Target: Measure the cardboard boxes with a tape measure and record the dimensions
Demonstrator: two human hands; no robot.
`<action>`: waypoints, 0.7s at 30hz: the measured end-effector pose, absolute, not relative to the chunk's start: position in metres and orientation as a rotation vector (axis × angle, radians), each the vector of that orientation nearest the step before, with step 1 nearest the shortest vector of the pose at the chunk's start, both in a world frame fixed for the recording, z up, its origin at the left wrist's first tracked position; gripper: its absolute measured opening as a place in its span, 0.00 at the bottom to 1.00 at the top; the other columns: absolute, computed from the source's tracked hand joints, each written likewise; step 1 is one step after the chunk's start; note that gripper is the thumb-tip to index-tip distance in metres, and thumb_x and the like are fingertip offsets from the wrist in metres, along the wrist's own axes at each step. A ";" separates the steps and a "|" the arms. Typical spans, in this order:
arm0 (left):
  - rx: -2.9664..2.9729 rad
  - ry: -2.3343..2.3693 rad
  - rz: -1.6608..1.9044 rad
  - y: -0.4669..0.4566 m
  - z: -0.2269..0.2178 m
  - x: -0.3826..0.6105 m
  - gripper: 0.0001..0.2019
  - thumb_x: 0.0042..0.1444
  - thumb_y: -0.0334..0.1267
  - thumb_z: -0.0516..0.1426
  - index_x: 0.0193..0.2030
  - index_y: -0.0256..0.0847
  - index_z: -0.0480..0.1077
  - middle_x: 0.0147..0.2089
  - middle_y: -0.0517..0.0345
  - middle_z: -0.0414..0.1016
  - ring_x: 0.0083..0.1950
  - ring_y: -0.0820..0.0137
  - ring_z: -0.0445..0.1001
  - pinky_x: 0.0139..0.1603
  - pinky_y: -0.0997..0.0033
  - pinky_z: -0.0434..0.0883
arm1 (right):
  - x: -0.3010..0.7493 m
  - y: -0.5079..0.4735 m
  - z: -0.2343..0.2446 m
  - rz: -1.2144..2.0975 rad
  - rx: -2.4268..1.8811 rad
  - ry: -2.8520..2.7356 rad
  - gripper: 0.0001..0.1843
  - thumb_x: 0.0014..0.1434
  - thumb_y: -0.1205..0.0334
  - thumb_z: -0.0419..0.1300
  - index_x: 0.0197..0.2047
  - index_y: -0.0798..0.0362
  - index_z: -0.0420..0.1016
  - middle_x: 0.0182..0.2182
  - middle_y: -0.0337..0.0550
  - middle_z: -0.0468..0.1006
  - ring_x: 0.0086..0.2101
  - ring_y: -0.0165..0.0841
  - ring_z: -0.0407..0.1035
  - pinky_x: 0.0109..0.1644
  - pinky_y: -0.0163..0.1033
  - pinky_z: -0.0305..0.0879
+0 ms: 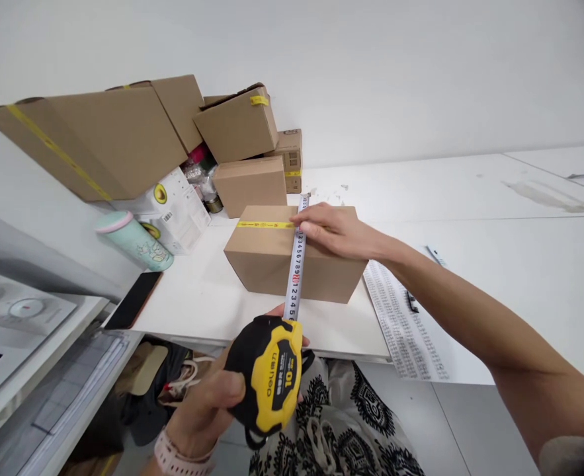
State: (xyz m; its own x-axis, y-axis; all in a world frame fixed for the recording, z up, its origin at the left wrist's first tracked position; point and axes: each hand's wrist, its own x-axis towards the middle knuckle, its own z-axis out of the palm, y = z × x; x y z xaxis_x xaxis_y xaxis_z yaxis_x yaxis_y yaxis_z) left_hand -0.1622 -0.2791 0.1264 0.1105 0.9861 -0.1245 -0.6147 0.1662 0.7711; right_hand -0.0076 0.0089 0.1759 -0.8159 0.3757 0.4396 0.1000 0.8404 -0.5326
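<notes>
My left hand grips a yellow and black tape measure below the table's front edge. Its white tape blade runs up and across the top of a closed cardboard box sealed with yellow tape. My right hand lies on the box top, with its fingers pressing the blade down near the far edge. The box sits on the white table close to its front edge.
A pile of cardboard boxes leans against the wall at the back left, beside a white carton and a mint green bottle. A black phone lies at the table's left corner. A printed sheet and pen lie right of the box.
</notes>
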 end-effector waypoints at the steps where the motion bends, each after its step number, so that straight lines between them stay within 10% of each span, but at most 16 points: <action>1: 0.641 0.747 1.309 -0.277 0.126 -0.162 0.41 0.49 0.52 0.66 0.70 0.50 0.63 0.65 0.46 0.71 0.54 0.46 0.76 0.50 0.50 0.77 | -0.005 0.002 0.178 0.691 -0.323 -2.452 0.31 0.68 0.36 0.46 0.58 0.47 0.76 0.57 0.49 0.75 0.59 0.45 0.66 0.66 0.56 0.59; 9: 0.732 0.704 1.189 -0.271 0.113 -0.166 0.50 0.42 0.47 0.73 0.72 0.53 0.59 0.66 0.46 0.69 0.62 0.45 0.69 0.61 0.49 0.68 | 0.009 0.023 0.187 0.917 -0.646 -2.118 0.32 0.67 0.36 0.48 0.68 0.41 0.66 0.69 0.43 0.63 0.67 0.46 0.57 0.71 0.59 0.52; 21: 0.753 0.821 1.259 -0.271 0.123 -0.156 0.52 0.33 0.54 0.75 0.68 0.50 0.66 0.61 0.43 0.73 0.55 0.44 0.76 0.54 0.47 0.74 | 0.028 -0.049 0.171 0.946 -0.464 -2.162 0.27 0.68 0.43 0.53 0.66 0.38 0.68 0.60 0.45 0.74 0.58 0.44 0.68 0.62 0.58 0.67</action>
State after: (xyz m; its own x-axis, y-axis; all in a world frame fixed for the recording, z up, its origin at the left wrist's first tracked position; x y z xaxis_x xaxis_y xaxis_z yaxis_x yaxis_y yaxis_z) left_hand -0.1556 -0.2706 0.1230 0.1124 0.9872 -0.1133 -0.5014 0.1548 0.8513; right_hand 0.0278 -0.0486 0.1712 -0.6764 0.5661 0.4712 0.0379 0.6657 -0.7453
